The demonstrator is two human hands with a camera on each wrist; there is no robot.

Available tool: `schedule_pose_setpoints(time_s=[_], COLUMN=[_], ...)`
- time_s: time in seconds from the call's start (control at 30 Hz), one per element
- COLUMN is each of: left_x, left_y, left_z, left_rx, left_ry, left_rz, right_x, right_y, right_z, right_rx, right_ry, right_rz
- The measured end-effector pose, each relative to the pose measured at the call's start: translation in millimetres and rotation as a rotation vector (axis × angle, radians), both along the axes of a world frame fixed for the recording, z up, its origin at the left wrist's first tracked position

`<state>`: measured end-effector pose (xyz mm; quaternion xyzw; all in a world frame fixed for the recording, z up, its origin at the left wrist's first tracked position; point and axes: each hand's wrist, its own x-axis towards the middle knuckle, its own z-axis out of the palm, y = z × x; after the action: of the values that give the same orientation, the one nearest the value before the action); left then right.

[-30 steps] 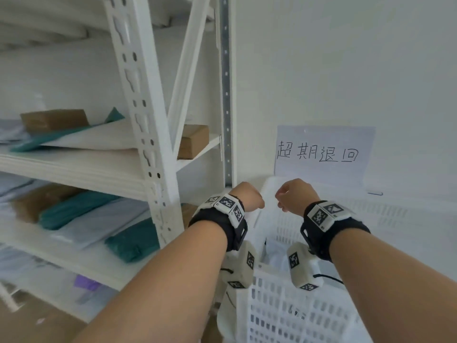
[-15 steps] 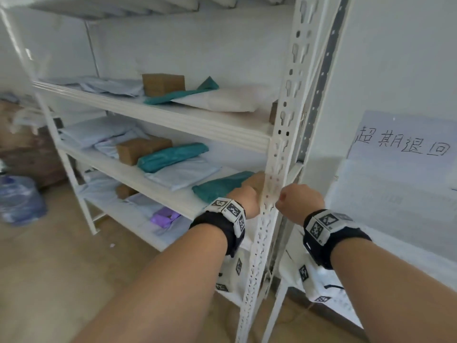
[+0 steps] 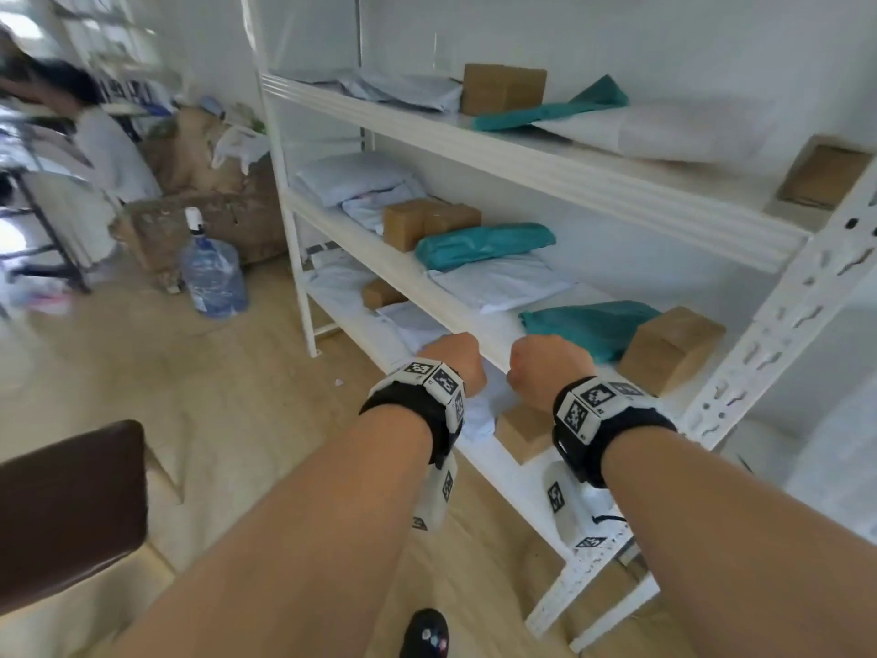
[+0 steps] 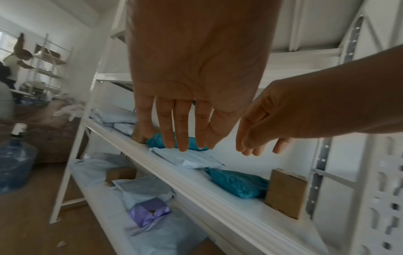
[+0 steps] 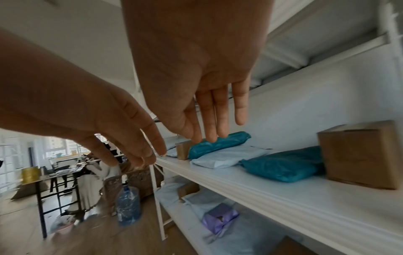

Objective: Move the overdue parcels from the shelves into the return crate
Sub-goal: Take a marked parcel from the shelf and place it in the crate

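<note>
The white shelving unit (image 3: 778, 325) holds teal bags, pale bags and brown boxes on three levels. On the middle shelf lie a teal bag (image 3: 588, 325), a cardboard box (image 3: 669, 346), a pale bag (image 3: 498, 287) and another teal bag (image 3: 484, 244). A purple parcel (image 4: 150, 214) sits on the bottom shelf. My left hand (image 3: 453, 358) and right hand (image 3: 545, 368) hover side by side in front of the middle shelf's edge. Both hands are empty, with fingers hanging straight (image 4: 174, 138) (image 5: 218, 124). The return crate is out of the head view.
A blue water jug (image 3: 213, 273) stands on the floor at the shelf's left end. A dark brown seat (image 3: 66, 505) is at my lower left. A person (image 3: 104, 144) works at the far left beside piled sacks. My shoe (image 3: 424, 634) shows below.
The view has swung left from the white crate and its paper sign to the shelves. Both hands came away from above the crate to the middle shelf's front, still empty.
</note>
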<state>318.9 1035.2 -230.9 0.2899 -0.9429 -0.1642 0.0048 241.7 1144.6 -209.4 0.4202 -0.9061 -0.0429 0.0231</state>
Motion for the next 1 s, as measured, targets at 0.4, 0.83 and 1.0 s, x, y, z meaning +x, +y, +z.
schedule_pose_setpoints(time_s=[0.4, 0.83, 1.0], left_x=[-30, -67, -77], left_y=[-195, -393, -458], left_z=[26, 69, 74], left_rx=[-0.005, 0.035, 0.019], left_ry=[0.024, 0.079, 0.084], left_rz=[0.147, 0.281, 0.255], right_x=[-55, -120, -134], right_y=[-204, -397, -464], right_z=[13, 39, 38], right_rx=[-0.143, -0.191, -0.254], right_ry=[0.014, 0.001, -0.036], right_rz=[0.137, 0.237, 0.162])
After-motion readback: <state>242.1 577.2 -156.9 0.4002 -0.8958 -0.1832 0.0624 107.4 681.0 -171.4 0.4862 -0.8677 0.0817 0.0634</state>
